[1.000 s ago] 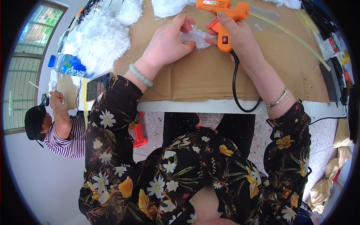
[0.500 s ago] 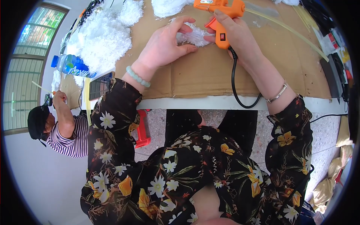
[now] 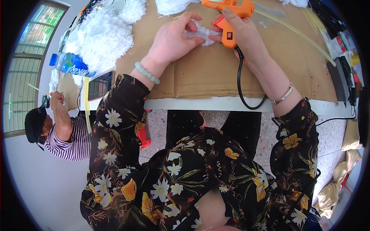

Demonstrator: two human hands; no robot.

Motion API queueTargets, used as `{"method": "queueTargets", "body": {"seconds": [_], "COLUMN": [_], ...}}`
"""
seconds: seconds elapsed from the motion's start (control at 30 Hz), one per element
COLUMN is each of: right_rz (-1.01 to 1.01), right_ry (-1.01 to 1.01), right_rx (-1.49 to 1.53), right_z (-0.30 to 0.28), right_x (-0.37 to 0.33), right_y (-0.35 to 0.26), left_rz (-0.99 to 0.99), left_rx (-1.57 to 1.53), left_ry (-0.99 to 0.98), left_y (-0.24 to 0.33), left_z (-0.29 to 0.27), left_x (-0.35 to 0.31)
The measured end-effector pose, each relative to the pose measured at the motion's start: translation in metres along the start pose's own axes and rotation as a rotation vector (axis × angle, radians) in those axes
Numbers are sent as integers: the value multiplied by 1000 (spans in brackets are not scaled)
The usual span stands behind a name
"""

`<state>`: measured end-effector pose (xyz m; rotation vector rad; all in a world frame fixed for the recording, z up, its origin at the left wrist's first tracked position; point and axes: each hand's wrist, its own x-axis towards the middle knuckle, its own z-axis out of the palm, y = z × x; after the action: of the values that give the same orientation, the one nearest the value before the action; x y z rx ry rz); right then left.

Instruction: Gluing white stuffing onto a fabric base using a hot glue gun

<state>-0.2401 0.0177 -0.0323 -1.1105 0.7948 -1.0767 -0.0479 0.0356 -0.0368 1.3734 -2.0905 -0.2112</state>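
Observation:
My right hand (image 3: 246,36) is wrapped round the handle of an orange glue gun (image 3: 227,32), its nozzle end pointing left. A long, translucent yellowish glue stick (image 3: 296,32) extends from the gun's back. My left hand (image 3: 173,40), with a pale green bead bracelet, curls its thumb and fingers about a small white fringed tuft (image 3: 202,35) just above the cardboard. Fingertips of my right hand also reach the tuft's right end. A black cord (image 3: 239,77) hangs from the gun's handle and loops over the table edge.
Fluffy white shredded material (image 3: 104,34) is heaped at the left on the cardboard (image 3: 216,77). Beside it lie a blue-labelled bottle (image 3: 73,64) and a phone (image 3: 101,85). More glue sticks (image 3: 310,23) lie at the far right. Another person (image 3: 65,134) works at the left.
My left hand has shifted slightly away from me and right, turning a little with the tuft. The glue gun has moved slightly right in my right hand.

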Motion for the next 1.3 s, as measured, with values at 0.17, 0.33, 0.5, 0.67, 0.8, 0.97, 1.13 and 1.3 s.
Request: {"method": "queueTargets", "body": {"seconds": [0.17,0.33,0.5,0.67,0.8,0.97,1.13,1.3], "right_rz": [-649,-94,25,-69,-69,40,33,28], "right_ry": [-480,66,42,26,38,128,145,143], "right_rx": [638,22,25,61,69,125,81,64], "right_z": [-22,11,16,15,10,14,20,24], "right_x": [37,-5,-12,-16,-16,-14,-17,-15], "right_y": [44,3,-1,5,6,1,-5,-4], "left_rz": [43,-12,-131,-294,-223,19,40,-44], "left_rx": [-3,-8,-54,-627,-527,-125,-173,-297], "left_ry": [49,82,-48,-93,-84,-87,-82,-92], "left_y": [1,6,27,-14,-11,6,-7,-15], "left_z": [6,-6,-24,-17,-17,-19,-15,-10], "left_x": [4,0,5,9,2,-1,4,8]}}
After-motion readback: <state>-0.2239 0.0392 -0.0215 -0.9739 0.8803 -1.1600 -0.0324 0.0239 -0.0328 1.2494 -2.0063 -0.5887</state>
